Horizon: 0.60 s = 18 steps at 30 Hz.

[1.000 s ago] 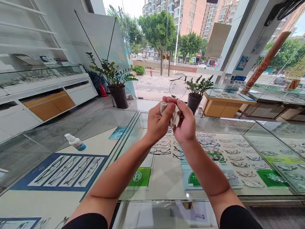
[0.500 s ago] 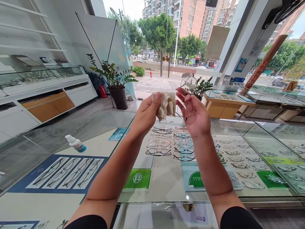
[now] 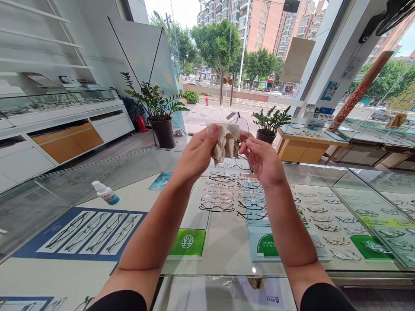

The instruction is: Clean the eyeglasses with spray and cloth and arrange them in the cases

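Note:
A crumpled beige cloth (image 3: pixel 225 142) is pinched in my left hand (image 3: pixel 198 153), with the thumb on top. My right hand (image 3: pixel 267 160) has its fingers closed on a pair of thin-rimmed round glasses (image 3: pixel 245 163), held upright on end. The upper lens overlaps the right edge of the cloth; whether they touch I cannot tell. Both hands are raised above the glass display counter (image 3: pixel 227 263). Below them, rows of glasses (image 3: pixel 216 207) lie inside the counter.
A white spray bottle (image 3: pixel 105 193) with blue liquid stands on the counter at the left. Near it is a blue-edged tray (image 3: pixel 94 211) with several glasses. Potted plants (image 3: pixel 162 131) and another display (image 3: pixel 301 144) are beyond the counter.
My right hand and the glasses have moved left toward the cloth, and the right fingers have drawn closer together. My left hand still holds the cloth.

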Each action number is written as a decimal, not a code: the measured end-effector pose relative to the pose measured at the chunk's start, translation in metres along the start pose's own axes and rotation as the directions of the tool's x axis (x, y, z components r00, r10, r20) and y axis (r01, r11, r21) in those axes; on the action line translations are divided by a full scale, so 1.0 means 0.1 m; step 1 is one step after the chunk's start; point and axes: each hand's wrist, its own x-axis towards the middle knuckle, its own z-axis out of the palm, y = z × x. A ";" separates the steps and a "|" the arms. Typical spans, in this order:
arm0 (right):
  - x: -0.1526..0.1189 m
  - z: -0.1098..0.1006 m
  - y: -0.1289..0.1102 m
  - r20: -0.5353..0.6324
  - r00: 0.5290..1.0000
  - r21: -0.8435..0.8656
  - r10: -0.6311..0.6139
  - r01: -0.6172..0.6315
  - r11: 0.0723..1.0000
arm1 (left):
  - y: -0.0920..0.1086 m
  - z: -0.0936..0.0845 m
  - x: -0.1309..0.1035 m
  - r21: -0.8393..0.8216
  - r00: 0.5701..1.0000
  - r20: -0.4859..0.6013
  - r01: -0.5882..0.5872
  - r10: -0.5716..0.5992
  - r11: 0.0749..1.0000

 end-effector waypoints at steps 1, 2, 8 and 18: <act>0.00 0.00 0.00 0.018 1.000 -0.007 0.003 -0.003 1.000 | 0.01 0.00 0.00 0.014 1.000 0.011 -0.011 0.010 1.000; 0.01 -0.01 0.00 0.037 0.999 -0.015 0.003 -0.003 1.000 | 0.03 0.00 0.00 0.028 0.999 0.026 -0.021 0.020 0.999; 0.04 -0.04 0.05 0.108 0.994 -0.020 0.017 -0.015 1.000 | 0.12 0.06 0.00 0.000 0.986 0.167 -0.026 0.025 1.000; -0.02 -0.01 0.01 0.167 0.985 -0.116 -0.030 0.050 0.992 | 0.09 0.05 -0.01 0.037 0.999 0.017 -0.040 0.039 0.999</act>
